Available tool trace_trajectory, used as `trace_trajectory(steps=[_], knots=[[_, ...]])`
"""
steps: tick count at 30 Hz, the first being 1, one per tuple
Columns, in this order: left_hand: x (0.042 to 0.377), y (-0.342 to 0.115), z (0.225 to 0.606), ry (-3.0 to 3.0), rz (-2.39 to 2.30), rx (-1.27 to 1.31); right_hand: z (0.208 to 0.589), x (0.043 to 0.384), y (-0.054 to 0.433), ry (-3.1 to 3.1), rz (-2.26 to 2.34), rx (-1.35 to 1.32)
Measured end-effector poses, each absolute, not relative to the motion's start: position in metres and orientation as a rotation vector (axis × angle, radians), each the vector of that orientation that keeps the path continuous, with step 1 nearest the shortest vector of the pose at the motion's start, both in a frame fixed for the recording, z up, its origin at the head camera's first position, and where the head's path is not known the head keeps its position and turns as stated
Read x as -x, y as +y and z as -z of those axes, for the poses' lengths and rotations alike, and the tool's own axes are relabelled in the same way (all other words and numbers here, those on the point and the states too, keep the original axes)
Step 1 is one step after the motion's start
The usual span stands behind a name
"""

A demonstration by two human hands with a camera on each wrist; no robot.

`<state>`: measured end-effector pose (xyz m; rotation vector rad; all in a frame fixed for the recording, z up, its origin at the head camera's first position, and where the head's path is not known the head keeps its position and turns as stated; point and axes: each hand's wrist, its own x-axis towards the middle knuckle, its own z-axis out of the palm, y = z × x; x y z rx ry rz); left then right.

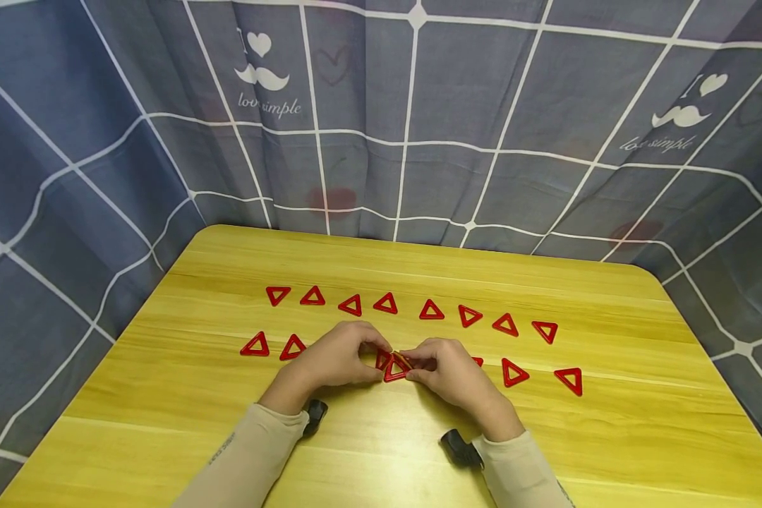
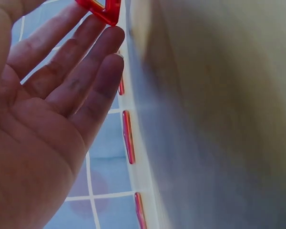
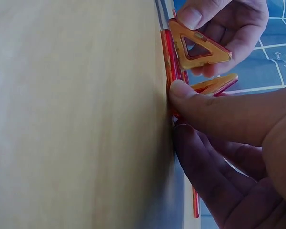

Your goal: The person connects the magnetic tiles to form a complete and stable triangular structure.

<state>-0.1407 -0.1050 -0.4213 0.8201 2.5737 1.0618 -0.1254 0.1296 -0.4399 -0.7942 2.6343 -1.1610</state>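
Several hollow red triangle tiles lie on the table. Near its middle, both hands meet over a small cluster of them. My left hand (image 1: 336, 355) pinches a triangle tile (image 3: 202, 62) between thumb and fingers, tilted up from the table; its orange inner face shows in the right wrist view. Opposite it, my right hand (image 1: 455, 374) pinches another tilted triangle tile (image 3: 218, 86), partly hidden by the thumb. A flat triangle tile (image 1: 395, 378) sits between the hands, the raised ones against its edges. In the left wrist view a red tile corner (image 2: 115, 12) shows at the fingertips.
Beyond the hands runs a row of separate red triangles, among them one tile (image 1: 431, 315). Nearer ones lie on both sides, such as a left tile (image 1: 244, 351) and a right tile (image 1: 580, 381). A grey checked curtain (image 1: 457, 92) hangs behind the wooden table (image 1: 355, 451).
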Motion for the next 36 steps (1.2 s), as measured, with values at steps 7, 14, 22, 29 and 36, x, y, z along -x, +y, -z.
trace_trajectory(steps=[7, 14, 22, 29, 36], knots=[[0.1385, -0.1016, 0.4215, 2.582, -1.052, -0.839, 0.4411, 0.1259, 0.1296, 2.631, 1.169, 0.835], [0.1375, -0.0972, 0.42, 2.582, -1.033, -0.865, 0.4421, 0.126, 0.1294, 2.633, 1.173, 0.846], [0.1365, -0.0968, 0.4198, 2.561, -1.034, -0.823, 0.4427, 0.1262, 0.1287, 2.626, 1.181, 0.852], [0.1362, -0.0988, 0.419, 2.599, -0.996, -0.844, 0.4426, 0.1266, 0.1278, 2.633, 1.159, 0.866], [0.1366, -0.1, 0.4195, 2.595, -1.022, -0.855, 0.4423, 0.1263, 0.1274, 2.637, 1.178, 0.871]])
